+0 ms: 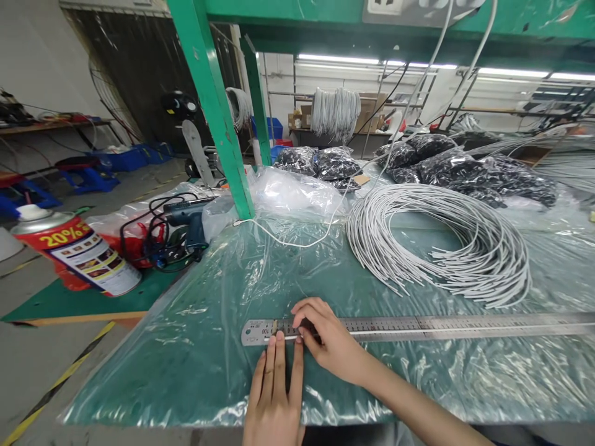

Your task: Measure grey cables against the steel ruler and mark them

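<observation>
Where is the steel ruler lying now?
The steel ruler lies across the near table edge, under both hands, right hand and left hand, before the white cable coil.

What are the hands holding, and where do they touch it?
Nothing is lifted. The right hand pinches the long flat metal ruler near its left end, pressing it on the plastic-covered green table. The left hand lies flat, fingertips at the ruler's edge.

A large coil of white cables point(441, 244) lies right of centre on the plastic-covered worktop point(209, 347). Bags of small black parts point(465, 164) sit behind it, upper right. At the left edge lies a spray can point(77, 251), with a blue heat gun point(188, 217) beside a green post point(214, 105).
</observation>
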The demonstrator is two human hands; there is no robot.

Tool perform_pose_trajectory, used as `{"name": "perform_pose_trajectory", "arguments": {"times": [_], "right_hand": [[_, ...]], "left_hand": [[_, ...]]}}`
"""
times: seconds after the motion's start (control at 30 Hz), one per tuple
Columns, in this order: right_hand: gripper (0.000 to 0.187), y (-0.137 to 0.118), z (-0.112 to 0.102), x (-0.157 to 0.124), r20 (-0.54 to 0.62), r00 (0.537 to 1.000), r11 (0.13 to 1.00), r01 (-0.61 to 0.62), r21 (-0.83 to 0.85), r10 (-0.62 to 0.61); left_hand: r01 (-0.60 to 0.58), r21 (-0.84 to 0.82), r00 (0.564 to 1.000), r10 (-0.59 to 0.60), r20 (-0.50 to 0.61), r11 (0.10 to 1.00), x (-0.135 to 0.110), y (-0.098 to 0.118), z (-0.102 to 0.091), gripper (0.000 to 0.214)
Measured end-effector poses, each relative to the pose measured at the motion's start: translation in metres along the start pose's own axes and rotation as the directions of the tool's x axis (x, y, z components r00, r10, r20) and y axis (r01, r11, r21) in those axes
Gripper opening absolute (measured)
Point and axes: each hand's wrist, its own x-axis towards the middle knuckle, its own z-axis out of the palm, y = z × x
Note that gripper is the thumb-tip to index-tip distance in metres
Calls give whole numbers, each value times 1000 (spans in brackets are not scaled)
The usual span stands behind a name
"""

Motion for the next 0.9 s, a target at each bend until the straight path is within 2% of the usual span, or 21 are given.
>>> {"name": "perform_pose_trajectory", "arguments": {"times": [0.13,0.47,0.63,0.8,0.9], "right_hand": [[20,2,1,-1,-3,999,999,-41,15,41],[22,3,1,-1,1,999,998,-43,38,43],[22,1,1,-2,-1,999,998,-42,46,42],[22,0,-1,-1,4,999,997,-45,55,45],[21,0,-2,-1,5,999,997,-48,59,47]], "left_hand": [[-7,19,1000,8,-4,1000,0,-1,1,70],[6,23,1000,-6,-16,1000,0,1,2,71],[25,7,1000,-25,5,1000,1,3,-2,70],[64,23,995,-65,71,998,3,5,-8,69],[39,20,998,-40,53,999,2,4,-5,70]]}}
